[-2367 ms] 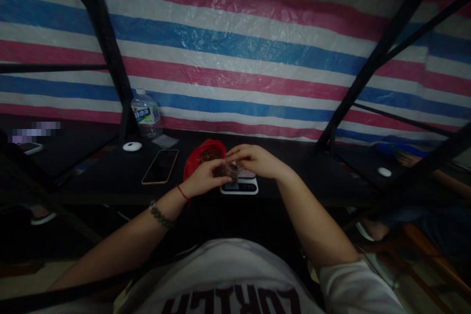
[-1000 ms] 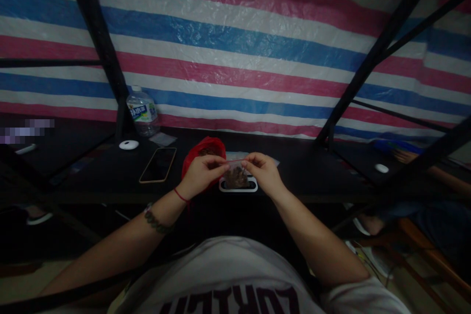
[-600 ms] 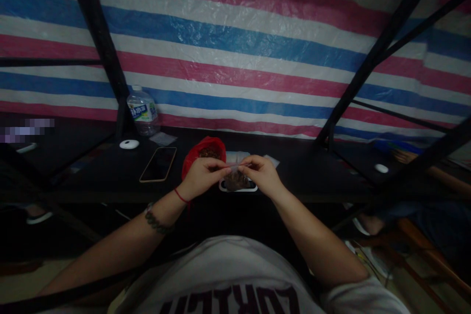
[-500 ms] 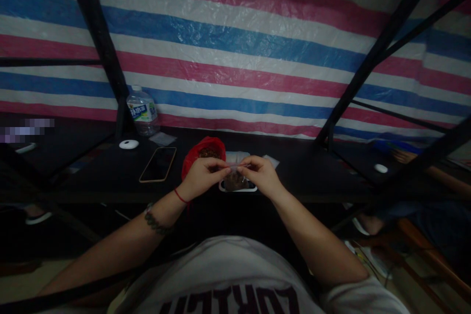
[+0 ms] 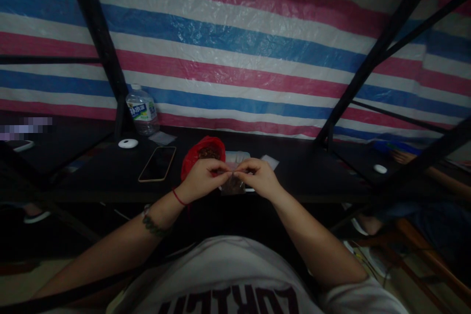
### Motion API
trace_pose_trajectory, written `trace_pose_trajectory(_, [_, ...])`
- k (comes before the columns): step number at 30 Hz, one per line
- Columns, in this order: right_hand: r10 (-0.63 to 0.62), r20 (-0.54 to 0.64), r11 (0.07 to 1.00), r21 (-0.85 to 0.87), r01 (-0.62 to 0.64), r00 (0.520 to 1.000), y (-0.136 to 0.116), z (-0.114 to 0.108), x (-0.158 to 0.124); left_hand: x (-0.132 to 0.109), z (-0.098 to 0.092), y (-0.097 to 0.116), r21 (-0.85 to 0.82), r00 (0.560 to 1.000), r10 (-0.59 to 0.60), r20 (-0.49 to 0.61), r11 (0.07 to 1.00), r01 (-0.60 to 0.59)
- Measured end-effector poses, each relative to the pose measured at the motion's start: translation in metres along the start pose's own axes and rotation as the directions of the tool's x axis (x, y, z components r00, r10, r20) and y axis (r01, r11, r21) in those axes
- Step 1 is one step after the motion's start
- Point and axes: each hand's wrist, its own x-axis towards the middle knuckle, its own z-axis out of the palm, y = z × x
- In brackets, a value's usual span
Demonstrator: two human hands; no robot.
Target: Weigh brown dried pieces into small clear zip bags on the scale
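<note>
Between my two hands hangs a small clear plastic bag (image 5: 233, 186) with brown contents in its lower part. My left hand (image 5: 206, 175) pinches its top edge from the left, thumb and fingertips pressed together. From the right, my right hand (image 5: 259, 176) pinches the same edge, the fingertips of both hands nearly meeting. Behind my left hand lies an open red bag (image 5: 191, 158) filled with small brown pieces. A pale tray (image 5: 236, 156) shows partly behind and below the small bag; my hands hide much of it.
A phone (image 5: 157, 164), a white rounded device (image 5: 128, 143), a clear bottle (image 5: 143, 113) and a flat clear packet (image 5: 163, 138) are on the left. Another packet (image 5: 271, 161) lies right of the tray. Dark frame posts (image 5: 106, 54) flank the table; a co-worker's hand (image 5: 403, 157) is far right.
My fingertips have come closer together along the top of the small bag. The bag hangs slightly lower and flatter, in front of the tray's near edge.
</note>
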Motion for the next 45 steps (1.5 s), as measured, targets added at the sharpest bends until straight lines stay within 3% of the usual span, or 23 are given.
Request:
trace_pose_trajectory(4, [-0.020,-0.039,1.000,-0.012,0.019,0.999,-0.004,-0.008,0.004,0.003,-0.010,0.004,0.061,1.000,-0.008,-0.014,0.998,0.008])
trace_pose_trajectory(8, [0.062,-0.115,0.992,0.116,-0.049,0.991,0.000,-0.012,0.009,0.004,-0.016,0.009,0.072,0.994,-0.076,-0.082,0.994,0.082])
trace_pose_trajectory(12, [0.149,-0.151,0.968,0.223,-0.113,0.977,0.013,-0.011,0.011,0.004,-0.014,0.010,0.026,0.985,-0.157,-0.073,0.987,0.159])
trace_pose_trajectory(17, [0.165,-0.183,0.944,0.315,-0.101,0.969,0.025,-0.008,0.012,0.003,-0.007,0.006,-0.019,0.981,-0.188,-0.045,0.982,0.187])
trace_pose_trajectory(19, [0.163,-0.254,0.937,0.342,-0.070,0.953,0.028,-0.015,0.016,0.004,-0.008,0.004,-0.004,0.981,-0.184,-0.066,0.983,0.184])
trace_pose_trajectory(22, [0.154,-0.469,0.962,0.273,-0.023,0.870,0.042,-0.047,0.024,0.006,-0.017,-0.003,0.023,0.969,-0.222,-0.106,0.974,0.226])
trace_pose_trajectory(24, [0.106,-0.635,0.992,0.118,-0.039,0.766,0.063,-0.081,0.028,0.009,-0.026,-0.008,0.048,0.962,-0.245,-0.123,0.966,0.252])
trace_pose_trajectory(26, [0.117,-0.694,0.977,-0.047,-0.207,0.710,0.093,-0.116,0.025,0.012,-0.034,-0.014,0.083,0.958,-0.253,-0.133,0.961,0.265])
trace_pose_trajectory(28, [0.209,-0.707,0.873,-0.176,-0.454,0.676,0.126,-0.144,0.016,0.014,-0.040,-0.021,0.109,0.955,-0.259,-0.143,0.955,0.275])
trace_pose_trajectory(30, [0.310,-0.695,0.724,-0.270,-0.635,0.649,0.155,-0.160,0.004,0.015,-0.042,-0.028,0.124,0.953,-0.269,-0.139,0.950,0.286])
trace_pose_trajectory(32, [0.390,-0.669,0.585,-0.351,-0.731,0.633,0.173,-0.163,-0.005,0.016,-0.041,-0.036,0.135,0.950,-0.283,-0.131,0.944,0.299])
trace_pose_trajectory(34, [0.379,-0.653,0.484,-0.464,-0.742,0.656,0.178,-0.157,-0.005,0.016,-0.039,-0.042,0.148,0.948,-0.296,-0.117,0.939,0.311])
trace_pose_trajectory(35, [0.344,-0.631,0.462,-0.530,-0.711,0.695,0.176,-0.152,-0.003,0.016,-0.037,-0.045,0.158,0.948,-0.299,-0.106,0.937,0.313])
trace_pose_trajectory(37, [0.288,-0.506,0.498,-0.646,-0.578,0.813,0.168,-0.140,0.005,0.016,-0.033,-0.048,0.184,0.952,-0.294,-0.081,0.935,0.304])
trace_pose_trajectory(39, [0.320,-0.271,0.613,-0.672,-0.417,0.908,0.157,-0.125,0.013,0.016,-0.031,-0.049,0.214,0.958,-0.279,-0.062,0.934,0.286])
trace_pose_trajectory(40, [0.363,-0.153,0.655,-0.659,-0.368,0.919,0.152,-0.118,0.016,0.016,-0.030,-0.049,0.226,0.960,-0.275,-0.056,0.933,0.280])
trace_pose_trajectory(42, [0.444,-0.002,0.673,-0.659,-0.335,0.896,0.144,-0.104,0.018,0.016,-0.028,-0.047,0.236,0.960,-0.275,-0.054,0.931,0.280])
trace_pose_trajectory(45, [0.458,0.084,0.635,-0.727,-0.260,0.885,0.136,-0.087,0.016,0.015,-0.027,-0.044,0.228,0.956,-0.289,-0.042,0.929,0.291])
